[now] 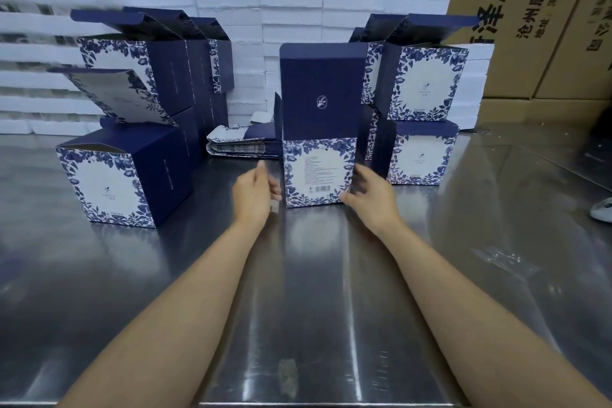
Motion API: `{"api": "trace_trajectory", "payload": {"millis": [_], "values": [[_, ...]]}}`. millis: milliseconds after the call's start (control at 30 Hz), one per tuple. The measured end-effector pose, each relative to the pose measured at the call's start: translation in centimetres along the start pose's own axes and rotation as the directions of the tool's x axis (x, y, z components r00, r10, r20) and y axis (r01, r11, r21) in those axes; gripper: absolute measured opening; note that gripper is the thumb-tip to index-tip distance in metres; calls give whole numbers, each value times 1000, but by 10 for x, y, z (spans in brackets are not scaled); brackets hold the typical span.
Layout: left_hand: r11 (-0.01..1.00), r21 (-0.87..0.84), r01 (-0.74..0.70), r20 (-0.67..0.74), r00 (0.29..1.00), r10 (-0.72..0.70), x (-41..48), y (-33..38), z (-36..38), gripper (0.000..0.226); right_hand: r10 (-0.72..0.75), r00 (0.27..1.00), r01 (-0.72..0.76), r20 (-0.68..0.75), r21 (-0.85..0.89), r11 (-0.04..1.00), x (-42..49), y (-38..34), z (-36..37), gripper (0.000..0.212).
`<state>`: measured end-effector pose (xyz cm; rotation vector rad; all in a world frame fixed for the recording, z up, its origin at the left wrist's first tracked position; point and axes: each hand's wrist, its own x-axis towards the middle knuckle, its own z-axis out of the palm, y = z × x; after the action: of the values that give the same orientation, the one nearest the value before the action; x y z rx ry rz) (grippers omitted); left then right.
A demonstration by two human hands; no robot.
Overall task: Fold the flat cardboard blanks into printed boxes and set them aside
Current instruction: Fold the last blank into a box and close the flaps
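A folded blue-and-white printed box (317,172) stands upright on the steel table (308,275), its dark blue lid flap raised. My left hand (255,192) hovers just left of the box, fingers relaxed and blurred, not holding it. My right hand (367,195) is at the box's lower right corner, with the thumb touching its front edge and the fingers spread along the side. A pile of flat blanks (241,142) lies behind the box.
Finished boxes stand stacked at left (122,182) and right (420,152). White foam blocks (291,10) line the back. Brown shipping cartons (546,20) rise behind at right. A white object (602,209) sits at the right edge.
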<state>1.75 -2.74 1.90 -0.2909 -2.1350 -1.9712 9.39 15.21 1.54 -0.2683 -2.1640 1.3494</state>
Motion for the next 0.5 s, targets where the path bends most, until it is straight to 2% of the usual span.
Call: {"api": "trace_trajectory", "payload": {"millis": [100, 133, 200, 267, 300, 333, 400, 467, 500], "values": [[997, 75, -12, -63, 998, 17, 7, 0, -3, 10, 12, 986, -19, -168, -42, 999, 4, 5, -1, 40], [997, 73, -9, -25, 1000, 11, 9, 1, -3, 27, 5, 977, -11, -212, -28, 1000, 5, 4, -2, 32], [999, 18, 36, 150, 988, -38, 10, 0, -3, 66, 19, 982, -11, -188, 45, 999, 6, 5, 0, 24], [998, 1, 68, 329, 942, -65, 7, 1, 0, 82, 57, 995, -48, -85, 103, 993, 6, 7, 2, 24], [998, -1, 59, 361, 931, -55, 7, -1, 1, 82, 70, 997, -65, -42, 114, 991, 7, 6, 2, 32], [999, -16, 47, 335, 941, -39, 6, -1, 1, 77, 76, 997, -74, -6, 148, 986, 7, 6, 1, 42], [1000, -26, -15, 168, 986, 19, 4, 2, 0, 55, 85, 996, -89, 27, 296, 951, 6, 3, 0, 54], [996, 7, -92, 21, 996, 91, 5, 4, -1, 40, 115, 993, -104, 4, 458, 883, 5, -1, -1, 50], [993, 3, -118, -7, 993, 118, 7, 5, -1, 41, 116, 993, -89, -25, 494, 865, 4, -2, -1, 47]]}}
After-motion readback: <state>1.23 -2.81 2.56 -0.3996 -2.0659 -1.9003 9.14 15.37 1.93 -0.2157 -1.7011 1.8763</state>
